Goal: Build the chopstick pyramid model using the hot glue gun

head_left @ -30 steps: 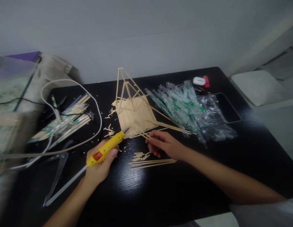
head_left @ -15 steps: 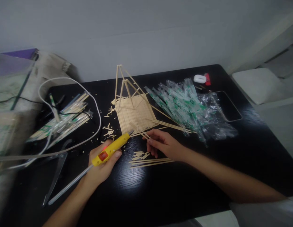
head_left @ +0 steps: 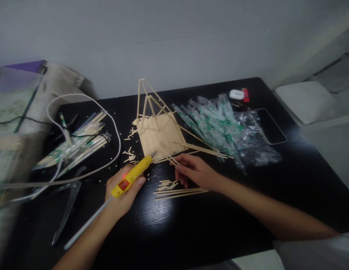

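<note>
My left hand is closed around a yellow hot glue gun, with a clear glue stick sticking out of its rear. The gun's metal tip is close to the front edge of a flat panel of wooden sticks. On that panel stands an open frame of joined sticks, peaked at the top. My right hand pinches thin wooden sticks beside the panel's front edge, near the gun's tip. Short cut pieces and longer loose sticks lie below that hand.
Clear and green wrappers spread right of the panel, beside a phone, a white case and a red item. Leftward, a white cable loops over packaged sticks. Stick scraps litter the black table.
The glue gun's tip has shifted slightly left and up. The sticks in my right hand look tilted a little differently, while that hand stays nearly in place.
</note>
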Available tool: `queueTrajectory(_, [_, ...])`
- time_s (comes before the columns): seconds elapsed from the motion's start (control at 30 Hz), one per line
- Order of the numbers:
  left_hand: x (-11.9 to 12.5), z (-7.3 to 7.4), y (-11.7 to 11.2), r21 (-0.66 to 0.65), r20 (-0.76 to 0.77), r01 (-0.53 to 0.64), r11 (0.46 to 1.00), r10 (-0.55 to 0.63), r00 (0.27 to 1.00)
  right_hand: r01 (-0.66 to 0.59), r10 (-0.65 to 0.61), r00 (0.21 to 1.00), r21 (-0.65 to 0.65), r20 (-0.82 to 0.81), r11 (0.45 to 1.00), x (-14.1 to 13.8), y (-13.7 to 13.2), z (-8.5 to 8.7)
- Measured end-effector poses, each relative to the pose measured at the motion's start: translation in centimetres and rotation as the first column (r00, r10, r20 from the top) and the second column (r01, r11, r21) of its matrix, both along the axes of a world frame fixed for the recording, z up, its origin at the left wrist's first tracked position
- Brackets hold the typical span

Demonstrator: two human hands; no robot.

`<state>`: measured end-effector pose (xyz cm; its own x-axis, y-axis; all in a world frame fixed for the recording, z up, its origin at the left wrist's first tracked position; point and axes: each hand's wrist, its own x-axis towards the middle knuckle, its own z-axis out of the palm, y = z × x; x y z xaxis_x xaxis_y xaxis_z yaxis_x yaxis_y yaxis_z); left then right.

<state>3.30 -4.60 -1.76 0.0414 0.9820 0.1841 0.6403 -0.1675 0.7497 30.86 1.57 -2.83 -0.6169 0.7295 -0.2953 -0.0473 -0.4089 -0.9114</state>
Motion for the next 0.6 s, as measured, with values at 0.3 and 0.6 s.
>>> queueTrajectory(0.3, [0.5, 0.8, 1.7, -0.033, -0.19, -0.03, 0.999, 0.023, 0.982, -0.278, -0.116, 0.816, 0.561, 0.567, 0.78, 1.0, 1.0, 2.4])
queueTrajectory(0.6, [1.1, 1.2, 3.1, -0.061, -0.352, 0.069, 0.996, -0.086, 0.932, -0.134, -0.291, 0.835, 0.686, 0.467, 0.715, 2.0, 1.7, 4.3])
